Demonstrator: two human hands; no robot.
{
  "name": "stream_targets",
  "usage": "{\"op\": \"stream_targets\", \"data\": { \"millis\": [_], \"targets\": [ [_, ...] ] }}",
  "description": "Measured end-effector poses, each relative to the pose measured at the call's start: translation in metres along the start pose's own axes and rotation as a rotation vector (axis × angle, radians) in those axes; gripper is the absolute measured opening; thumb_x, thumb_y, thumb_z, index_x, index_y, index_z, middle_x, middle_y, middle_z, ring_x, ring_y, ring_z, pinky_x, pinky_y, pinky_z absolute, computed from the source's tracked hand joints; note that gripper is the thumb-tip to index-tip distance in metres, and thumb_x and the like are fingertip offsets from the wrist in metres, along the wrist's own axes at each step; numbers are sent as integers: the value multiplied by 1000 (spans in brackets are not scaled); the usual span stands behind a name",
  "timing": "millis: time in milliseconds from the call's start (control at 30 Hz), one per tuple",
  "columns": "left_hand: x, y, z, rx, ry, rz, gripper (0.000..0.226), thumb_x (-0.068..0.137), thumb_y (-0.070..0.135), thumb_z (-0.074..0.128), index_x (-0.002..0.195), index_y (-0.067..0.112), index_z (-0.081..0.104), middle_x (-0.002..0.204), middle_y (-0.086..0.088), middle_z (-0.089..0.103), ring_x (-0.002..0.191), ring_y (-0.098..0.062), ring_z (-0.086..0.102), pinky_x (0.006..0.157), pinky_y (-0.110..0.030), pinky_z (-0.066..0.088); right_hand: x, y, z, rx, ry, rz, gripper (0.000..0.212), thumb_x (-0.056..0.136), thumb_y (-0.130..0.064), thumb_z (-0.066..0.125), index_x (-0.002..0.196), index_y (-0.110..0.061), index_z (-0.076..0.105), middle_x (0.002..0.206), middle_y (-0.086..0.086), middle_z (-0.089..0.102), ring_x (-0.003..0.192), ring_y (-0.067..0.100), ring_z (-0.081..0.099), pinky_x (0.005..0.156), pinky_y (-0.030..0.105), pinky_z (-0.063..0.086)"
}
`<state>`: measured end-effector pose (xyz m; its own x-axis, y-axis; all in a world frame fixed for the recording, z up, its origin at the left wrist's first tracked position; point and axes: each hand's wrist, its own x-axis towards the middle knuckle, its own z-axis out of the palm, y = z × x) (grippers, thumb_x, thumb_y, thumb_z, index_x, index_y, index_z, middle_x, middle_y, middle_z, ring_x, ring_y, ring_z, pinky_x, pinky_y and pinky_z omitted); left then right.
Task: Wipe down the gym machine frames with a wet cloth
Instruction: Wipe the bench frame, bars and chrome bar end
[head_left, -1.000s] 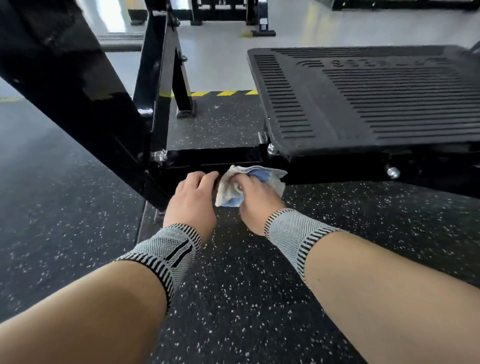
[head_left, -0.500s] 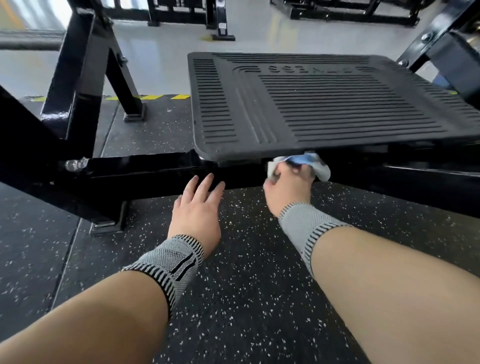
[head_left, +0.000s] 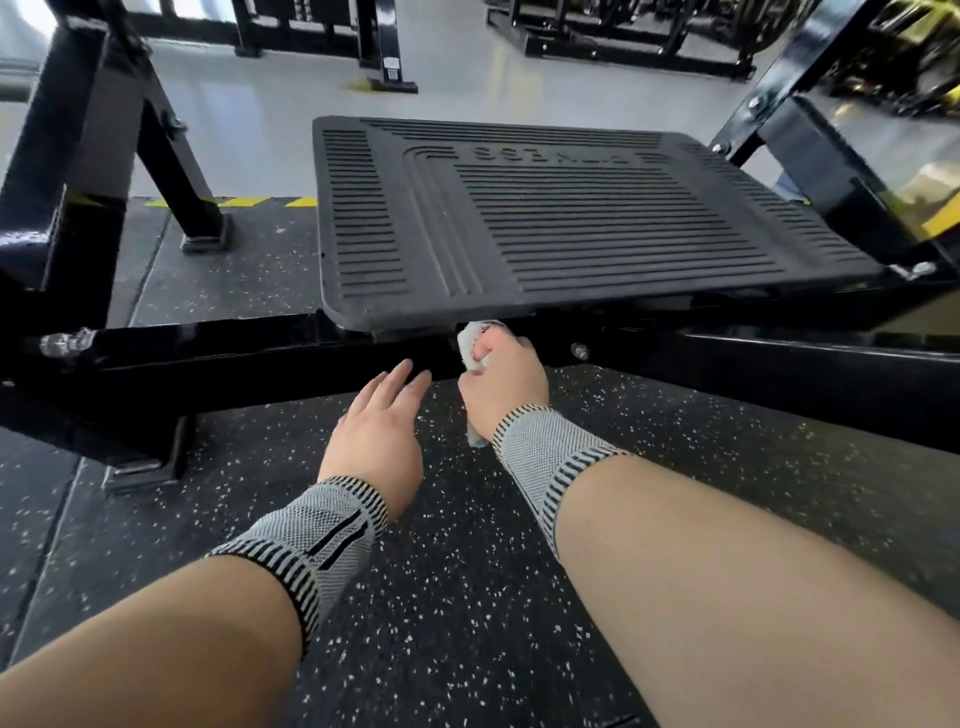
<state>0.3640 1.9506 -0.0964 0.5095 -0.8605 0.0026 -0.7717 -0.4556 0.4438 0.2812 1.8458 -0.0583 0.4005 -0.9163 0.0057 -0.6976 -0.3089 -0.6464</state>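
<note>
- Squeezing the soft, wet cloth (head_left: 474, 347) in the right hand (head_left: 503, 383), rubbing the hard black frame bar (head_left: 218, 358).
- Holding the left hand (head_left: 378, 435) spread, gripping nothing.
- Bunching feels best; light, floppy, probably.

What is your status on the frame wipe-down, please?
Right hand grips the cloth, pressed to the black crossbar under the footplate. Left hand open, holding nothing, beside it. Nothing in the way.
</note>
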Motion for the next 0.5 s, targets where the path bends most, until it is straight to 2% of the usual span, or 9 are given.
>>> {"op": "stream_targets", "data": {
  "millis": [67, 133, 233, 333, 433, 500],
  "targets": [
    [-7, 6, 1, -112, 30, -41, 64, 94, 6, 38, 150, 31, 24, 158, 15, 16, 144, -11, 21, 113, -33, 30, -10, 5, -10, 1, 40, 14, 16, 86, -12, 55, 95, -24, 49, 101, -2, 40, 78, 16, 50, 67, 22, 35],
    [-20, 12, 7, -198, 40, -76, 57, 96, 7, 36, 148, 29, 32, 156, 13, 26, 140, -11, 30, 112, -32, 33, -27, 16, -18, 7, 45, 71, 18, 88, -10, 53, 102, -23, 53, 104, -2, 41, 75, 12, 49, 63, 19, 35],
    [-51, 22, 23, -235, -13, -95, 56, 97, 7, 35, 148, 29, 33, 156, 13, 26, 140, -10, 30, 112, -31, 31, -65, 40, -28, 12, 9, 167, 20, 92, -8, 48, 105, -20, 56, 107, -2, 50, 82, 14, 51, 69, 22, 36],
    [-90, 39, 43, -299, -60, -105, 54, 97, 7, 36, 147, 28, 34, 155, 14, 27, 138, -10, 33, 109, -30, 35, -112, 61, -37, 91, 42, 279, 17, 92, -7, 48, 99, -17, 59, 96, -5, 58, 82, 15, 54, 70, 23, 37],
    [-132, 57, 54, -356, -129, -144, 47, 100, 17, 37, 145, 29, 38, 153, 12, 31, 135, -10, 37, 108, -32, 38, -159, 81, -45, 140, 77, 398, 12, 89, -7, 53, 89, -17, 60, 85, -5, 61, 75, 14, 56, 63, 23, 40],
    [-158, 63, 55, -327, -224, -107, 43, 101, 25, 37, 143, 29, 40, 150, 13, 34, 131, -9, 41, 106, -33, 39, -185, 91, -47, 154, 80, 460, 10, 88, -8, 55, 89, -16, 62, 86, -3, 64, 77, 15, 60, 65, 25, 46]
  ]
}}
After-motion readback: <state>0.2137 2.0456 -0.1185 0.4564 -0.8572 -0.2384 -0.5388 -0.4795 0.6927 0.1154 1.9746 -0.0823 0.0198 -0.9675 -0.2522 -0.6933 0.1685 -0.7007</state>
